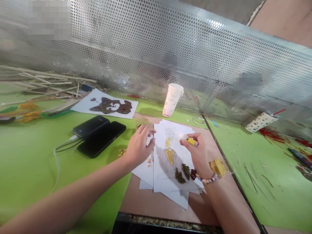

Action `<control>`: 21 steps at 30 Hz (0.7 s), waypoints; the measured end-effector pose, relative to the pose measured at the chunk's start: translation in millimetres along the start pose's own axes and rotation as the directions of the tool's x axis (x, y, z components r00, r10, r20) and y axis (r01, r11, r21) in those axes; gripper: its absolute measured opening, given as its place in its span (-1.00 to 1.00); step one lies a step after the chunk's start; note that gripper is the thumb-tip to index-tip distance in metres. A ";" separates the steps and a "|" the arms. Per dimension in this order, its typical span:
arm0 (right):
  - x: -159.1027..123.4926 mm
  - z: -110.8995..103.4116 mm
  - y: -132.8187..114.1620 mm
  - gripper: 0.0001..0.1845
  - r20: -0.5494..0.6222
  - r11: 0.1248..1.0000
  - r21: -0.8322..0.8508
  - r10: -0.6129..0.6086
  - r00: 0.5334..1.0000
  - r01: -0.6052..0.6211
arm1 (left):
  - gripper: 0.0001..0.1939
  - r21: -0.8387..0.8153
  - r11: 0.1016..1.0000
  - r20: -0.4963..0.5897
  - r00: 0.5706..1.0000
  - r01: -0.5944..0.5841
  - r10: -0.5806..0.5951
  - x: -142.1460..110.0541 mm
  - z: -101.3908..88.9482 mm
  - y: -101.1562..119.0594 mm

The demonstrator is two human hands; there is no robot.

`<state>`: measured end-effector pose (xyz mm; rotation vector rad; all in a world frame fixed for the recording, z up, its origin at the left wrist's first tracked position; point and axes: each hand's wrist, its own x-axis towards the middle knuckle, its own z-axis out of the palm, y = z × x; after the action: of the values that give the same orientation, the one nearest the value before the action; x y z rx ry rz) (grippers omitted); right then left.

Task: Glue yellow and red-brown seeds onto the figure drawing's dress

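Right hand (198, 152): fingers clenched on a small white-and-yellow tube (191, 140), held above the papers.
Left hand (138, 146): fingers curled at the papers' edge; any pinch cannot be told.
Risk: a bumped white paper sheet (175, 195) could scatter dark seed clusters (180, 175).

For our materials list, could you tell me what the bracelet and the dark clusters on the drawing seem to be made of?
The beaded bracelet looks like glossy round beads, perhaps glass or stone. The dark clusters look like matte seeds or grains, judging by their small, lumpy, separate bits.
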<state>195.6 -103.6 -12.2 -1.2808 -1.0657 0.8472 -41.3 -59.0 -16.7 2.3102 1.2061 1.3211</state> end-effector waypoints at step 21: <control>88.6 -75.5 -31.5 -0.58 -0.357 0.977 -0.099 0.144 0.923 -0.190 | -0.78 -0.171 0.978 -0.195 0.977 -0.117 0.083 -2.3 10.9 -3.5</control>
<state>292.6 -48.6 33.7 -1.5842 -0.7451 0.6499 -35.1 -56.4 -26.2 2.1841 0.9819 1.6417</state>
